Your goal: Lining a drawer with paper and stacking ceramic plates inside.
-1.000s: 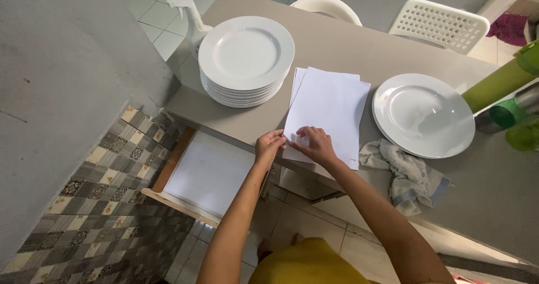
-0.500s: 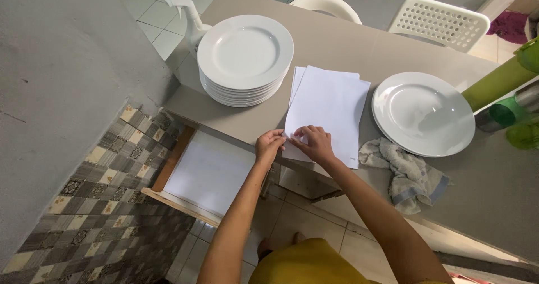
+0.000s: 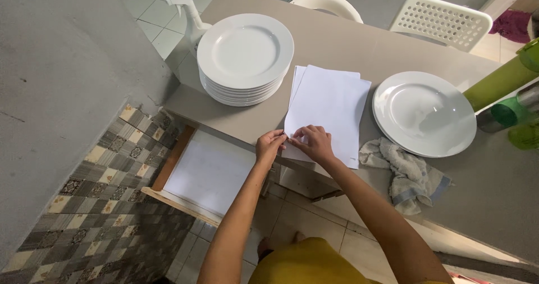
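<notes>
A small pile of white paper sheets (image 3: pixel 331 107) lies on the grey-beige table (image 3: pixel 348 42), between a tall stack of white plates (image 3: pixel 245 56) and a low pair of white plates (image 3: pixel 424 113). My left hand (image 3: pixel 270 145) pinches the near left corner of the sheets at the table's edge. My right hand (image 3: pixel 314 142) rests on the same corner, its fingers curled on the top sheet. Below my left arm an open drawer (image 3: pixel 209 173) is lined with white paper.
A crumpled grey-white cloth (image 3: pixel 407 177) lies right of the sheets. A white spray bottle (image 3: pixel 191 15) stands behind the plate stack. Green cups (image 3: pixel 514 113) are at the right edge. Two white chairs (image 3: pixel 441 21) stand beyond the table; a grey wall is to the left.
Both hands stay on the paper's near corner with only slight finger movement. The view has shifted a little.
</notes>
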